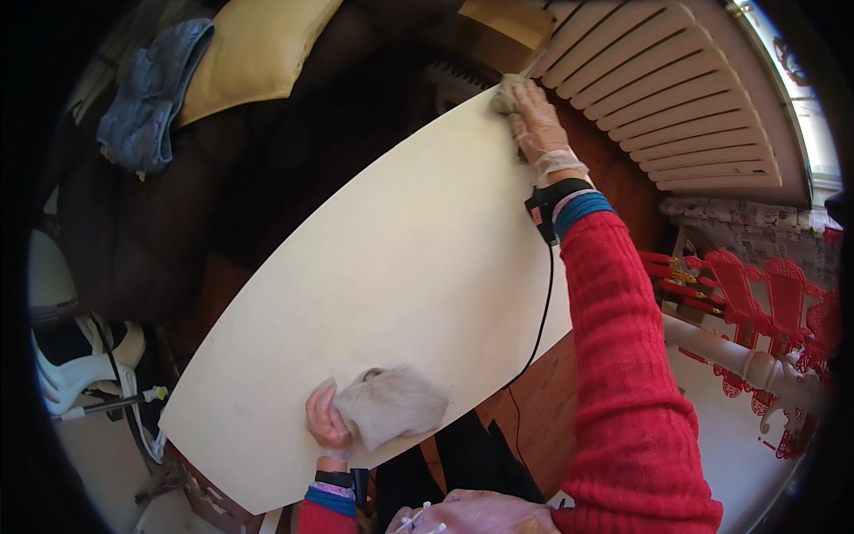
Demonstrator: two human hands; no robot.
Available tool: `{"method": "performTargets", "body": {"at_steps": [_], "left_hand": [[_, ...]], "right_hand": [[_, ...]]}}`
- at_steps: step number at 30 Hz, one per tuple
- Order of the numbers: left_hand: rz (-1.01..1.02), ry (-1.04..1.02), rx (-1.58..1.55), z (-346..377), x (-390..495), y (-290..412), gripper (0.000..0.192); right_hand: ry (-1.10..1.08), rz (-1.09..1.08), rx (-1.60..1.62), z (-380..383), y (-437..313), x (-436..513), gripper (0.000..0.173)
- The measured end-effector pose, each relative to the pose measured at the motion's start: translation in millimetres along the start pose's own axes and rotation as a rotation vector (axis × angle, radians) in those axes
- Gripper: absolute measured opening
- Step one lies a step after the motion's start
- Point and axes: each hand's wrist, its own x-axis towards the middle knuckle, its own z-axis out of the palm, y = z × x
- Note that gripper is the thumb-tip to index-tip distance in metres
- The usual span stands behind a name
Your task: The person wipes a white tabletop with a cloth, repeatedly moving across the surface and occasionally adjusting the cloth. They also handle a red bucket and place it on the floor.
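A wide cream board or tabletop (pixel 373 267) with a curved far edge spreads before me. At its far right corner my right hand (pixel 539 123), in a clear plastic glove, presses a bunched grey cloth (pixel 508 97) against the edge. Close to my body, my left hand (pixel 327 417), also gloved, curls its fingers at the left edge of a folded grey cloth (pixel 397 407). That second cloth lies on the board and looks slightly blurred. Black straps circle both wrists, and a black cable (pixel 548 300) runs down from the right one across the board.
A white slatted radiator (pixel 660 100) stands beyond my right hand. Red hanging ornaments (pixel 740 300) are at the right, near a pale turned post (pixel 720 347). Blue jeans (pixel 157 93) and a tan cushion (pixel 250 57) sit far left. A white chair frame (pixel 73 374) stands left of the board.
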Motion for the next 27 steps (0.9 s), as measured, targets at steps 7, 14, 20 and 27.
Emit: {"method": "performTargets", "body": {"at_steps": [7, 14, 20, 27], "left_hand": [[0.024, 0.011, 0.032, 0.3, -1.7, -5.4, 0.032], [-0.017, 0.016, -0.001, -1.9, -4.3, -7.4, 0.037], [0.021, 0.074, 0.006, 2.6, -7.6, -11.7, 0.037], [0.017, 0.068, -0.18, -0.2, -12.3, -13.8, 0.035]], "right_hand": [[0.0, 0.104, 0.012, -3.2, -33.6, -8.5, 0.058], [-0.02, -0.033, 0.099, 20.4, -109.3, -33.7, 0.059], [-0.099, -0.099, 0.074, 36.6, -199.2, -57.3, 0.062], [-0.185, -0.198, 0.129, 54.4, -292.2, -87.8, 0.061]]}}
